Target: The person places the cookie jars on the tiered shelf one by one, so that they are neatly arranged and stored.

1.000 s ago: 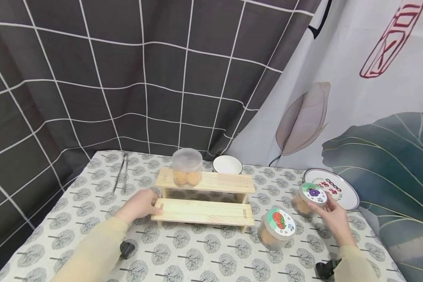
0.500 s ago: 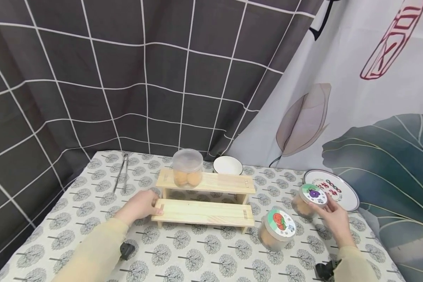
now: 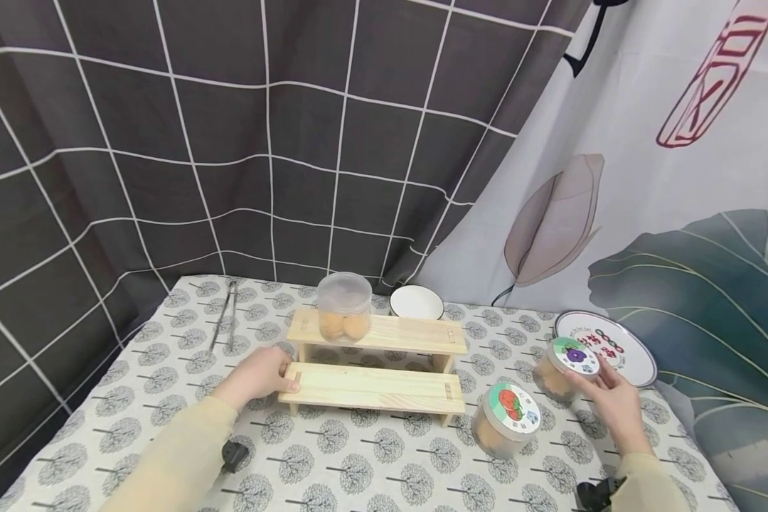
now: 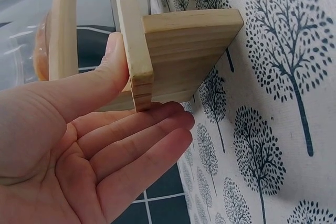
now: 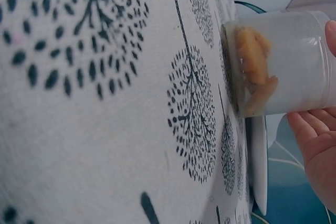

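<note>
My left hand [image 3: 256, 375] holds the left end of the lower step of a two-tier wooden rack [image 3: 371, 387]. In the left wrist view the thumb lies on the board's upper face and the fingers [image 4: 142, 153] reach beneath its end. At the right, my right hand [image 3: 617, 409] grips a clear plastic jar [image 3: 572, 359] by its lid, which carries a purple fruit picture. Orange-brown pieces [image 5: 253, 59] lie in that jar's bottom, which appears to rest on the cloth. Another clear jar [image 3: 344, 302], with a frosted lid and round orange pieces, stands on the upper step.
A jar with a red fruit picture on its lid [image 3: 508, 421] stands between the rack and my right hand. Behind are a white bowl [image 3: 416, 302] and a patterned white plate [image 3: 636, 359]. Metal tongs [image 3: 224, 316] lie at the back left on the tree-print tablecloth [image 3: 371, 469].
The head view has shifted slightly, moving everything a little down and right in it. Both hands keep their holds, and the rack and jars stay in place.
</note>
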Action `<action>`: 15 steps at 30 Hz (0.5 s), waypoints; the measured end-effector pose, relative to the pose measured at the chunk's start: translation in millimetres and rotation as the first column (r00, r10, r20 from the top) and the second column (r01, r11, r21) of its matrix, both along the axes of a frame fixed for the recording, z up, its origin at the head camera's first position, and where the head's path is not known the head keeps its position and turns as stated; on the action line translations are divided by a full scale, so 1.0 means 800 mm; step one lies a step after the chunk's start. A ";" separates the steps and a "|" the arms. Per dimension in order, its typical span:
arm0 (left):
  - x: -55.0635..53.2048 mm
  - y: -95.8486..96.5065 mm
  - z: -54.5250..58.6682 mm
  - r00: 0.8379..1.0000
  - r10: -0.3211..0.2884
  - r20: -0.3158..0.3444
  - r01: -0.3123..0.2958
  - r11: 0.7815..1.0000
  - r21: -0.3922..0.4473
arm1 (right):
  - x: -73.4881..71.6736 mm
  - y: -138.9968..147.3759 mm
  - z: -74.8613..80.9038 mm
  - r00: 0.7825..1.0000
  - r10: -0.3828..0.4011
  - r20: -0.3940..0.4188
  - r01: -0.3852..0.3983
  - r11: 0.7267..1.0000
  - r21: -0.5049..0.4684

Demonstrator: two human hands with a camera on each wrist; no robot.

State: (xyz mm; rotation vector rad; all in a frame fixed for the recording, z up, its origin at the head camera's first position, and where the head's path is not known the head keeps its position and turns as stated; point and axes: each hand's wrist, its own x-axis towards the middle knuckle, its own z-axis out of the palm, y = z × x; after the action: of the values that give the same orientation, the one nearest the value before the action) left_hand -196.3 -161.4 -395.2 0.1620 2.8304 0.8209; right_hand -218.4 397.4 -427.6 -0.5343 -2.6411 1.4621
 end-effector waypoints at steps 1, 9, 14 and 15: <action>0.000 0.000 0.000 1.000 -0.001 -0.002 0.001 1.000 -0.002 | -0.001 0.002 -0.001 1.000 0.002 0.000 -0.002 1.000 0.014; -0.001 0.000 -0.002 1.000 -0.001 0.004 0.001 1.000 0.007 | 0.000 0.000 0.000 1.000 -0.018 -0.007 0.018 1.000 0.013; -0.001 0.000 -0.001 1.000 -0.004 0.000 0.004 1.000 0.000 | 0.003 -0.009 0.012 0.999 -0.037 -0.016 0.037 0.999 0.008; -0.001 0.000 -0.001 1.000 -0.006 0.000 0.006 1.000 -0.001 | 0.003 -0.011 0.015 0.999 -0.039 -0.022 0.040 0.999 0.014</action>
State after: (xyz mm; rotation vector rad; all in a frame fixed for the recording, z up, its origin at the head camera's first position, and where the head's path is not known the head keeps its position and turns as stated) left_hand -197.3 -161.7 -396.3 0.1696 2.8288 0.8187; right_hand -215.9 388.5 -415.5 -0.5624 -2.6074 1.4281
